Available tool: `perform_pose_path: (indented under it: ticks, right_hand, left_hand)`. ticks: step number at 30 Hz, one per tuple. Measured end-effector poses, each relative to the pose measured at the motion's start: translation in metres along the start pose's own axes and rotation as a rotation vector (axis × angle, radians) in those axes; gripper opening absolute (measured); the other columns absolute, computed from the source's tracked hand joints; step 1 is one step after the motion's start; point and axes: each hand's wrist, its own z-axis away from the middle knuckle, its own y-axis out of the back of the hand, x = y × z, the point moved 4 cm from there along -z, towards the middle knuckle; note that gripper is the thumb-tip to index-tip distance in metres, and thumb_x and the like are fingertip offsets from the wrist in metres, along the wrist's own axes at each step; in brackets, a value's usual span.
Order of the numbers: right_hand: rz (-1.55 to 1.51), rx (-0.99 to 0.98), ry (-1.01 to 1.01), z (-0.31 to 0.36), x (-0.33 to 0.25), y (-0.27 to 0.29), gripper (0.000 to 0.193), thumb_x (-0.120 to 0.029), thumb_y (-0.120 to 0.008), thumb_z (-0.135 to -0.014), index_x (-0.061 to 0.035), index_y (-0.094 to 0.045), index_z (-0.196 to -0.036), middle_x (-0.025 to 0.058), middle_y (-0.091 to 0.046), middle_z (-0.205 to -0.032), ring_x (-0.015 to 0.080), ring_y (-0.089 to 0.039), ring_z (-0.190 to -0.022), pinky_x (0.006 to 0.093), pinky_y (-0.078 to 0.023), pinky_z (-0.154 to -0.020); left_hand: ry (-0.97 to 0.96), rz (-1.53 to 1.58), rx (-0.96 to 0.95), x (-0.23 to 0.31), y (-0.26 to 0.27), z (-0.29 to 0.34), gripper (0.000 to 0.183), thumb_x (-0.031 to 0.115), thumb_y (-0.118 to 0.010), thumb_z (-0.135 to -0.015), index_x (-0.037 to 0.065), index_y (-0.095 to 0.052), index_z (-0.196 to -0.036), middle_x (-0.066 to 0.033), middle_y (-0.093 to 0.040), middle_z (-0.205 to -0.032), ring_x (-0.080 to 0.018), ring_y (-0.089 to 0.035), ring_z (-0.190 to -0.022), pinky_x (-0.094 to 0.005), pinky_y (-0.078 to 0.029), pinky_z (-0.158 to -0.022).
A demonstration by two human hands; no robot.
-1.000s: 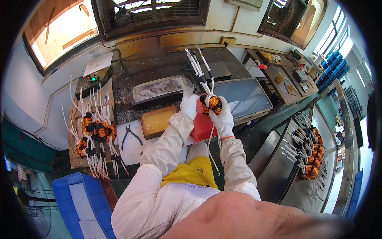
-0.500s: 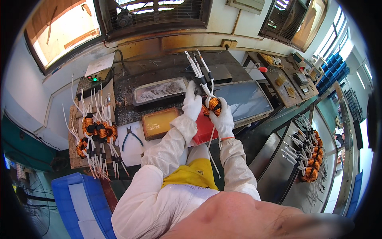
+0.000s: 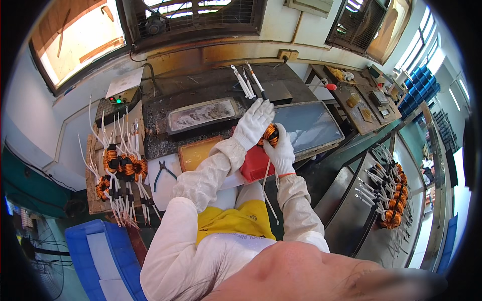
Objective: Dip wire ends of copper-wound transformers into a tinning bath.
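My gloved right hand (image 3: 280,151) is closed on a toroidal coil (image 3: 271,135) wound with copper-coloured wire. White leads (image 3: 245,83) with metal ends run from the coil away from me. One more white lead (image 3: 270,193) hangs down toward my lap. My gloved left hand (image 3: 254,125) lies against the leads beside the coil, its fingers stretched out, and covers part of both. Beneath my hands is a red piece (image 3: 257,164), partly hidden.
A shallow pan (image 3: 203,114) with a whitish crust and a yellow block in a tray (image 3: 196,154) lie left of my hands. To the right is a large grey tray (image 3: 314,124). Pliers (image 3: 163,175) rest on white paper. More coils (image 3: 134,165) (image 3: 394,205) lie either side.
My left hand has moved right and opened flat over the leads, now covering them near the coil. The right hand and coil have stayed nearly in place.
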Motion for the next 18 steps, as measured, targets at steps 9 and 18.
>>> perform_pose_path:
  ticks: [9,18]
  right_hand:
    - [0.008,0.013,-0.013,0.001,0.005,0.006,0.068,-0.021,-0.074,-0.077,-0.0211,-0.043,-0.137,0.0205,-0.056,-0.115,0.0425,-0.060,-0.103,0.0472,-0.050,-0.087]
    - [-0.001,0.053,-0.028,0.001,0.015,-0.006,0.066,-0.022,-0.074,-0.077,-0.0220,-0.045,-0.136,0.0208,-0.057,-0.113,0.0428,-0.061,-0.101,0.0480,-0.051,-0.084]
  left_hand:
    - [0.241,0.335,0.077,-0.012,-0.003,0.000,0.042,0.019,-0.032,-0.103,0.008,-0.037,-0.143,-0.0112,-0.039,-0.149,-0.0279,-0.030,-0.142,-0.0420,-0.021,-0.121]
    - [-0.222,-0.948,-0.056,0.040,-0.054,0.028,0.040,0.012,-0.050,-0.087,0.009,-0.053,-0.127,-0.0079,-0.055,-0.129,-0.0263,-0.048,-0.125,-0.0415,-0.034,-0.112]
